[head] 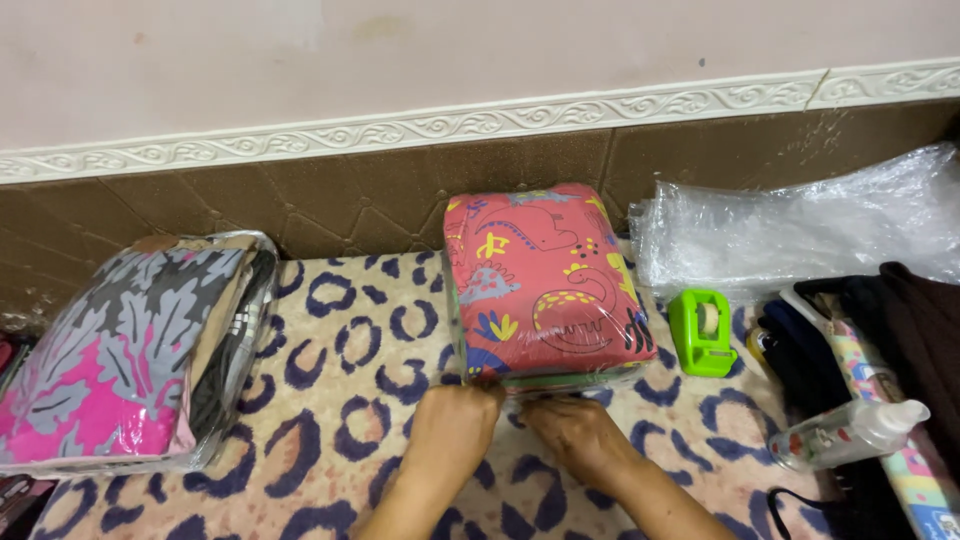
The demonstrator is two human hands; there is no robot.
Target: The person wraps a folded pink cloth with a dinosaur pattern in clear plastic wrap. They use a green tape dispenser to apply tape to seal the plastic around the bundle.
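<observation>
Leopard-print mat (340, 330): hands (455, 420) touching red package (545, 285)

Both forearms bare, no sleeves; left hand (452, 428) & right hand (572, 436) ungloved, no rings seen.

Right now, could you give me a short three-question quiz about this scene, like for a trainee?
1. True or false: both hands, left hand and right hand, touch the near edge of the red dinosaur-print bundle.
2. What colour is the tape dispenser: A blue, B green, C white?
3. Which side of the red bundle holds the pile of clear plastic bags?

Key: 1 true. 2 B. 3 Its right side, against the wall.
</observation>
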